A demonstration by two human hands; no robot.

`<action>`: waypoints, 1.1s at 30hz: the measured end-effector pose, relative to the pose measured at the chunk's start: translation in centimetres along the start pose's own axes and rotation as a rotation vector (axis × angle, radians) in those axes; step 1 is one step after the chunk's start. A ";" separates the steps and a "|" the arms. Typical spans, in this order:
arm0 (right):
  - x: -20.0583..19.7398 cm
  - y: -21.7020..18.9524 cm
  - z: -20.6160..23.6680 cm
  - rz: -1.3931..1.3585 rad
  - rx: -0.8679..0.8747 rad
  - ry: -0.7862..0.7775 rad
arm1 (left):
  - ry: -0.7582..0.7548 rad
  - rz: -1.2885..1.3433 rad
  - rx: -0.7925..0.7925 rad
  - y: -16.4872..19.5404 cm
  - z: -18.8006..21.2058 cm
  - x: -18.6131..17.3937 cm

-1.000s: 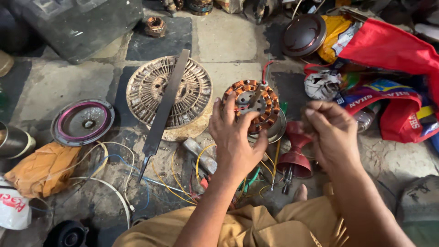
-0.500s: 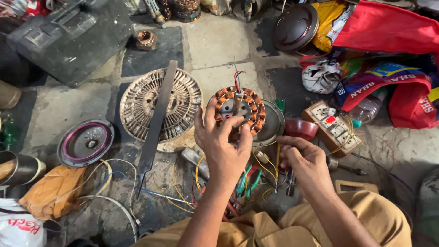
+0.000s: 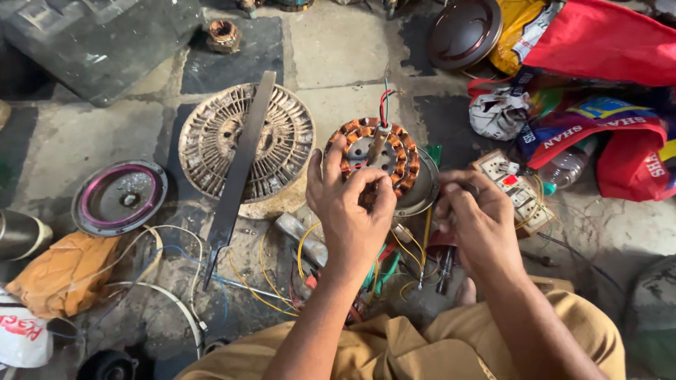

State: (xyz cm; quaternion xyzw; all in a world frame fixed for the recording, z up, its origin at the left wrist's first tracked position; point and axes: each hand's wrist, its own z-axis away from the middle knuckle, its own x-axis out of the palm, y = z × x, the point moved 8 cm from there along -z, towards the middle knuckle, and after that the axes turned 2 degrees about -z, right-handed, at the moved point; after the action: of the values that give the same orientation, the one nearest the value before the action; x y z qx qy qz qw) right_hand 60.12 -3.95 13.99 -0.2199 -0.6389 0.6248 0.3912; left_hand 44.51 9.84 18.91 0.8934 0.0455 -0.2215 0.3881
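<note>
Low on the stained floor, close before the crossed knees: left hand (image 3: 350, 204) curled over the near edge of a round motor stator (image 3: 373, 153) with copper-wound coils, fingers closed on its rim, thumb and forefinger pinched together at the front. Stator tilted slightly, resting on a shallow metal dish (image 3: 420, 191), red and blue leads rising from its centre shaft. Just to the right, right hand (image 3: 473, 218) loosely curled, fingertips bunched near the dish's edge; whether anything is pinched there, cannot tell. Beside that hand, a white switch board (image 3: 514, 190) with sockets. Under both wrists, a tangle of yellow and green wires (image 3: 384, 264). Left of the stator, a dusty slotted rotor disc (image 3: 245, 144) with a long flat metal blade (image 3: 239, 176) laid across it. Farther left, a pink-ringed round cover (image 3: 118, 197) and an orange cloth (image 3: 63, 271). Upper right, red bags (image 3: 598, 42) and a dark dome-shaped cover (image 3: 463, 32).
</note>
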 end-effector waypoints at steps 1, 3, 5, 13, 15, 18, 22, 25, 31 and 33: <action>0.2 -0.1 0.0 0.029 -0.009 -0.021 | -0.002 0.004 0.001 0.0 0.0 -0.1; 0.4 0.6 -0.1 -0.033 0.058 -0.047 | -0.004 0.003 0.003 0.1 0.0 -0.1; 0.2 1.2 -0.1 -0.067 0.108 -0.037 | -0.007 0.003 0.006 0.1 0.0 -0.3; -1.3 0.8 0.8 -0.101 0.128 0.123 | 0.011 0.002 0.003 0.0 -0.2 -0.3; -0.7 0.3 0.9 -0.005 0.133 0.070 | 0.012 -0.009 -0.004 0.0 -0.2 -0.3; -0.3 -0.3 0.7 0.141 0.130 0.035 | 0.006 -0.011 -0.001 0.1 -0.4 -0.3; -0.8 0.5 0.4 -0.071 0.234 0.061 | 0.012 0.010 0.017 0.1 -0.6 -0.4; -0.7 0.2 0.1 -0.112 0.150 0.008 | 0.010 0.010 0.006 -0.2 -0.5 -0.3; -0.5 -0.5 0.0 0.108 0.091 0.031 | 0.031 0.014 0.000 -0.2 -0.4 -0.1; -0.4 -0.3 0.2 0.160 0.113 0.034 | 0.034 0.016 -0.008 -0.2 -0.3 -0.1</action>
State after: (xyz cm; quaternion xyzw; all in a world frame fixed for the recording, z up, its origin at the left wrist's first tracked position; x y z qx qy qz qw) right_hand 60.26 -4.44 14.23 -0.2584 -0.5762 0.6854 0.3626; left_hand 44.46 10.21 19.01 0.8958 0.0458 -0.2030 0.3928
